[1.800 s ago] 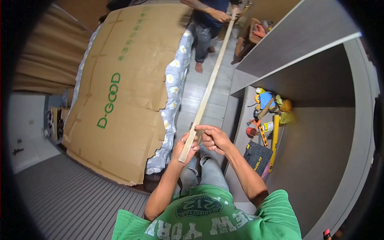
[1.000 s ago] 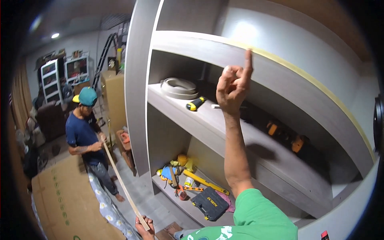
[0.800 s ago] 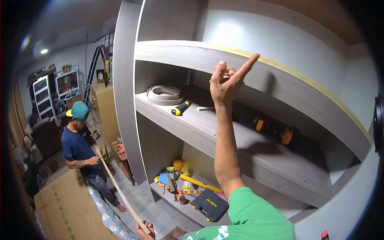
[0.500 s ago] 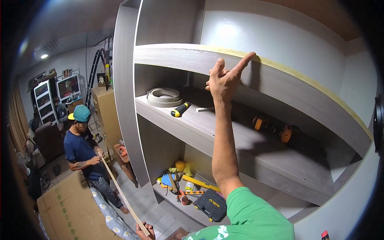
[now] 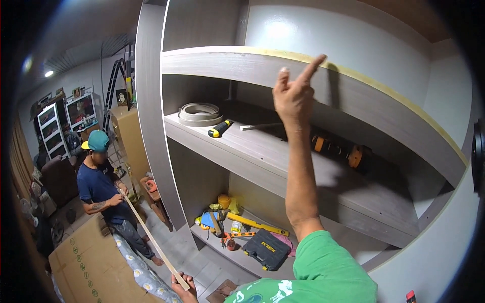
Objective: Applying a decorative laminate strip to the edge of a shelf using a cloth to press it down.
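My right hand [image 5: 295,98] is raised in front of the upper shelf board [image 5: 217,63], index finger and thumb stretched out, the other fingers curled. Its index fingertip is by the board's top front edge; I cannot tell whether it touches. A yellowish strip [image 5: 374,77] runs along that edge, with a paler band at its left end. Low in the view, my left hand [image 5: 183,289] grips the near end of a long thin wooden strip [image 5: 151,233]. A co-worker [image 5: 101,182] in a cap and dark blue shirt holds the strip's far end with both hands.
On the middle shelf lie a coil of edging [image 5: 199,115], a yellow-black handled tool [image 5: 220,129] and an orange-black power tool [image 5: 356,156]. Below are a black tool case [image 5: 268,250], a yellow level [image 5: 257,223] and several small items. A large cardboard sheet [image 5: 91,257] is at left.
My right hand has shifted a little to the right along the board's edge. The view has tilted slightly. My left hand and the co-worker still hold the wooden strip.
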Demonstrator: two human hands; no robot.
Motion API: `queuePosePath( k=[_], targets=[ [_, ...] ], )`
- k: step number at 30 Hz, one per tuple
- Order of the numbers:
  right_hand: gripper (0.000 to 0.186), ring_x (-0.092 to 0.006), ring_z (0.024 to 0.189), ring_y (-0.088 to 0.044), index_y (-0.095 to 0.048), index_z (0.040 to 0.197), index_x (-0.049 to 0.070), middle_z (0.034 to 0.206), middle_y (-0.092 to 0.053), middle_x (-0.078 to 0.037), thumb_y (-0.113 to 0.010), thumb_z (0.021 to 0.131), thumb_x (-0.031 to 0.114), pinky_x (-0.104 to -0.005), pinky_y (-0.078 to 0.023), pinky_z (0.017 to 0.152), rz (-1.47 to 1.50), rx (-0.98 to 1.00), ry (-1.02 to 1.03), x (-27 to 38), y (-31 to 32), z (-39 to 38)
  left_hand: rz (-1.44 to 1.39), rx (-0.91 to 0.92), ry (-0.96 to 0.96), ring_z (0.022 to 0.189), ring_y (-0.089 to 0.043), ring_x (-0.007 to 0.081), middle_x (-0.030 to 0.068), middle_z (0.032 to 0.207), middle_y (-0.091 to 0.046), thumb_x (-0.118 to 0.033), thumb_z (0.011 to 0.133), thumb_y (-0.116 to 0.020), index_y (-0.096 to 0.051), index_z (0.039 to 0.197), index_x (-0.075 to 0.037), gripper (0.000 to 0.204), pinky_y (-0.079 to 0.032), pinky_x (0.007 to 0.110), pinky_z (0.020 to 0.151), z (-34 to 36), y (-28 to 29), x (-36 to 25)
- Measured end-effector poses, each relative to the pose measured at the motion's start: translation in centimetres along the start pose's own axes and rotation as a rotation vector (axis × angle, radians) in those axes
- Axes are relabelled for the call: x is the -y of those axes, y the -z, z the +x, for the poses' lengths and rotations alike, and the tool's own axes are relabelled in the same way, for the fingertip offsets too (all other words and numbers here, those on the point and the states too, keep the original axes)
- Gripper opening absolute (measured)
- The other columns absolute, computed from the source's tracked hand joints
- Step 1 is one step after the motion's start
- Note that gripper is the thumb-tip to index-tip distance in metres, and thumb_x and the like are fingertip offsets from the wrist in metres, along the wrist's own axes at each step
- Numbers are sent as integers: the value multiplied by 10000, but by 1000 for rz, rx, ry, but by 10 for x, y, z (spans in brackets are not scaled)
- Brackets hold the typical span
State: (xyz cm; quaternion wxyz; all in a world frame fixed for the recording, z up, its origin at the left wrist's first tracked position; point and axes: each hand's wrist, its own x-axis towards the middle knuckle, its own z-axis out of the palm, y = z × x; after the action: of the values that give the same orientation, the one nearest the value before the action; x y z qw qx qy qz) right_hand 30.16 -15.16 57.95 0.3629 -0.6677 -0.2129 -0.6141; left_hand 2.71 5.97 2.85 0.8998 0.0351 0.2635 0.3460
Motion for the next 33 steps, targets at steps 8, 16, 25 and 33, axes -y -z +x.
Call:
queuePosePath(
  k=[8, 16, 25, 33],
  targets=[
    [786, -442, 795, -674, -31, 1501, 7, 854, -669, -286, -478, 956, 356, -498, -560, 713, -254, 329, -23, -10, -8, 11, -191, 81, 67, 603, -445, 188, 74, 780, -528, -285, 973, -458, -530, 948, -82, 217, -387, 332, 554, -11, -27, 19],
    [552, -206, 1177, -590, -497, 1390, 93, 1364, -557, -107, -458, 851, -21, -304, -479, 936, 772, 1309, 93, 29, -70, -236, -242, 69, -42, 629, -400, 165, 75, 828, -513, -252, 989, -479, -474, 999, -111, 142, -376, 335, 633, -40, -44, 22],
    [692, -411, 904, -600, -241, 1518, 237, 1097, -617, -245, -440, 880, 60, -493, -457, 837, 854, 2047, 265, 91, -115, -494, -230, 68, -56, 660, -437, 152, 75, 867, -530, -254, 999, -471, -488, 1242, -119, 279, -402, 335, 663, -70, -47, 9],
    [668, -441, 883, -573, -269, 1497, 313, 883, -599, -283, -438, 892, 84, -509, -467, 846, 966, 1918, 376, 106, -130, -552, -259, 101, -107, 676, -445, 134, 69, 895, -521, -234, 1010, -446, -460, 1316, -113, 330, -407, 322, 679, -84, -48, 3]
  ],
)
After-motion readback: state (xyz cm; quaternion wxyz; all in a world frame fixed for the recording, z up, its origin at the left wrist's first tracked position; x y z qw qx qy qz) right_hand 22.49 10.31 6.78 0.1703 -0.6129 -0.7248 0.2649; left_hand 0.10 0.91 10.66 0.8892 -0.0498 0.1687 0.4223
